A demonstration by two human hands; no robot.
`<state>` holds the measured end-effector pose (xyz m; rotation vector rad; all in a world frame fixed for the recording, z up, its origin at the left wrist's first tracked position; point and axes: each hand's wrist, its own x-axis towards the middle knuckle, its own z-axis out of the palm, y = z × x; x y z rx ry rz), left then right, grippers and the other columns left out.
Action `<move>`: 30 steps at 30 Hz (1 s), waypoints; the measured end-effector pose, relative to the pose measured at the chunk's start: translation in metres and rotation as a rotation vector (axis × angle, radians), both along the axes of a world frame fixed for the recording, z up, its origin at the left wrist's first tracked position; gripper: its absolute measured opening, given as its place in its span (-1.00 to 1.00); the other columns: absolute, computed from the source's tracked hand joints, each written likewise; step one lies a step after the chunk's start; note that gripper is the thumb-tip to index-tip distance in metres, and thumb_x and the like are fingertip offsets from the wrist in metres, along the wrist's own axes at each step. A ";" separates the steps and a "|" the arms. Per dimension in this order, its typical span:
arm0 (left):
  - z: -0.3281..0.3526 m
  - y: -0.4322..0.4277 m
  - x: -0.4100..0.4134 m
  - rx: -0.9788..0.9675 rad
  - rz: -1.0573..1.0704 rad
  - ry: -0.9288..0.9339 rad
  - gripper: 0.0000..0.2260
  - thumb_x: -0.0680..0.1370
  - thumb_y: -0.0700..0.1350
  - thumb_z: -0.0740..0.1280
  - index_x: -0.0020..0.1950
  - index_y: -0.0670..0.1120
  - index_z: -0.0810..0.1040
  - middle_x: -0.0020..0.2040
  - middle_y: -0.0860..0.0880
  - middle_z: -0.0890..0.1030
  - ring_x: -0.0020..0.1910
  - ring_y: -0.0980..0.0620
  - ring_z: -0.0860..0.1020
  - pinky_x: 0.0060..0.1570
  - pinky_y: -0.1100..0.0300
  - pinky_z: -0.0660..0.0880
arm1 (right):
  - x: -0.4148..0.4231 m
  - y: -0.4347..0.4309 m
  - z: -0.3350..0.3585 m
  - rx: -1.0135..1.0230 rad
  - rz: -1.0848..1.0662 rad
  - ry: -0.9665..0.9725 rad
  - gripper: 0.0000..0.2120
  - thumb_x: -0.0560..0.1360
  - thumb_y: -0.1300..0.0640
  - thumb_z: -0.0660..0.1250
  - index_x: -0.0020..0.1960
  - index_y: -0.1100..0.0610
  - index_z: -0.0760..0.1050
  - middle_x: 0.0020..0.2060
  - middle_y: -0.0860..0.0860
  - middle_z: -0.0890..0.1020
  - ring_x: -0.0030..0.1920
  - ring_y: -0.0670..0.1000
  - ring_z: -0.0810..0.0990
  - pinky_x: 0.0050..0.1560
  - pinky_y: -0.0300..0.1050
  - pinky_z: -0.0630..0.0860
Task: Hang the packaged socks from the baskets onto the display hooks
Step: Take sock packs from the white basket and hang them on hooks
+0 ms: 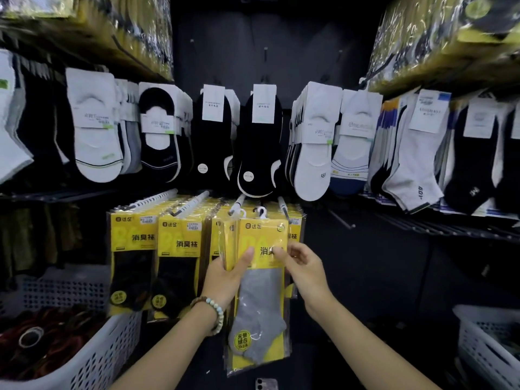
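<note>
A yellow sock pack (260,291) marked 达足 and 消臭, its grey sock badged 无骨缝合 7A, is held just below a white display hook (239,204). The left hand (228,274) grips its left edge, fingers behind and thumb in front. The right hand (305,266) pinches its right side. Matching packs (132,249) hang left of the hook.

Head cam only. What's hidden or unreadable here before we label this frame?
- Head view: whether the grey sock pack is seated on a display hook. Overlapping white hangers hide it.
- Fingers of the left hand: behind the pack, so the pack count is unclear.
- Contents of the left basket: dark and blurred.
- Right basket: cut off by the right edge.
- Top-shelf yellow packs: motion blur.
</note>
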<state>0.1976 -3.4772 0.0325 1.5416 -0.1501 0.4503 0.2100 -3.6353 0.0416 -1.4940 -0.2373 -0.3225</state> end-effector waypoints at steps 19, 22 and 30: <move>0.029 0.041 0.016 0.260 0.260 -0.104 -0.56 0.52 0.11 0.23 -0.44 -0.04 0.15 -0.71 0.08 0.14 -0.72 0.15 0.14 -0.66 0.44 0.11 | 0.041 -0.048 -0.001 0.041 -0.115 0.049 -0.92 0.57 0.23 0.26 0.01 0.13 0.52 -0.12 0.02 0.68 -0.19 -0.14 0.66 -0.32 -0.39 0.52; 0.030 0.042 0.025 0.266 0.260 -0.113 -0.56 0.52 0.12 0.23 -0.46 -0.04 0.16 -0.71 0.08 0.14 -0.72 0.15 0.15 -0.65 0.43 0.11 | 0.061 -0.038 0.003 -0.022 -0.090 0.003 -0.89 0.58 0.24 0.25 0.07 0.15 0.51 -0.07 0.04 0.67 -0.09 -0.06 0.66 -0.17 -0.28 0.58; 0.025 0.036 0.033 0.270 0.237 -0.123 -0.63 0.51 0.13 0.21 -0.40 -0.03 0.25 -0.70 0.09 0.23 -0.69 0.17 0.23 -0.62 0.41 0.23 | 0.114 -0.024 -0.015 0.070 -0.309 0.191 -0.84 0.47 0.13 0.43 -0.08 0.22 0.55 -0.16 0.08 0.63 -0.11 0.01 0.57 -0.04 -0.08 0.50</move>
